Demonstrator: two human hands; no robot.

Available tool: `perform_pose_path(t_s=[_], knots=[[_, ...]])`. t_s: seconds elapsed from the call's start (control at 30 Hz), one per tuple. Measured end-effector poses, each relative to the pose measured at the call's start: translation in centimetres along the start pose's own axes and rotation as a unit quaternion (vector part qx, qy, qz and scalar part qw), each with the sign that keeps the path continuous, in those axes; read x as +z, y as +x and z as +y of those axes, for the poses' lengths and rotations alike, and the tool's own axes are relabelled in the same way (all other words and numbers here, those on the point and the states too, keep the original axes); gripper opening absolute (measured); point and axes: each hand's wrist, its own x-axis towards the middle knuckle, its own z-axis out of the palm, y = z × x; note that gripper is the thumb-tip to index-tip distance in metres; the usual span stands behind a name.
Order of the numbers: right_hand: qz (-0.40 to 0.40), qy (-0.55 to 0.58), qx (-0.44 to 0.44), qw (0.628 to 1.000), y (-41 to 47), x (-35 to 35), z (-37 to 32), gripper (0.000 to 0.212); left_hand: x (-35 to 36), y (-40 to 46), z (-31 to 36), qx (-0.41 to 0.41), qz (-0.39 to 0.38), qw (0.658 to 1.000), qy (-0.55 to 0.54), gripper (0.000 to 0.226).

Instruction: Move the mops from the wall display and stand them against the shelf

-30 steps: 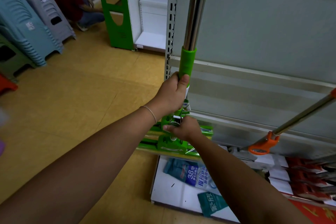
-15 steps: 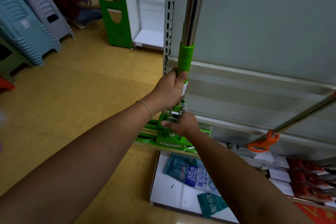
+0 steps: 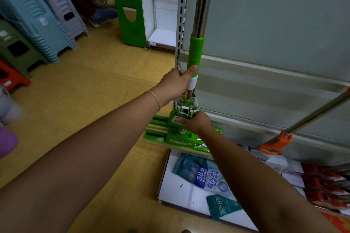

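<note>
From the head view, the green mop [image 3: 198, 24] stands almost upright, its long axis running from the top edge of the frame down to the floor, right beside the perforated upright [image 3: 181, 24] of the grey shelf [image 3: 274, 34]. The left hand [image 3: 175, 85] has its fingers wrapped closed around the pole just below the green sleeve, thumb pointing up along the shaft. The right hand [image 3: 198, 122] is lower down and nearer the floor, its fingers curled over the metal squeeze mechanism where the pole meets the mop head [image 3: 170, 136] (whether they clamp it or only steady it, I cannot tell). The head lies flat and crosswise at the foot of the shelf, part on the yellow floor [image 3: 91, 100] and part at the back edge of the white base board [image 3: 189, 191], where packaged refills [image 3: 206, 174] lie. So the pole rises straight up from both hands, with the shelf just behind it; my judgement is that the coming move turns on tipping the top of the pole back to rest on the shelf while the foot stays planted. A second mop with an orange collar [image 3: 272, 143] leans against the shelf to the right, well apart from both hands. Stacked plastic stools [image 3: 37, 21] sit far left.
</note>
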Motion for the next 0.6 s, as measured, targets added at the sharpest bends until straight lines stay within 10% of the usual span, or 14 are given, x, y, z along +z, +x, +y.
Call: perform_pose_path(t_s=[0.6], knots=[[0.084, 0.032, -0.091, 0.992, -6.9, -6.8, 0.7, 0.058, 1.1, -7.5, -1.2, -0.033, 0.027, 0.999, 0.023, 0.035]])
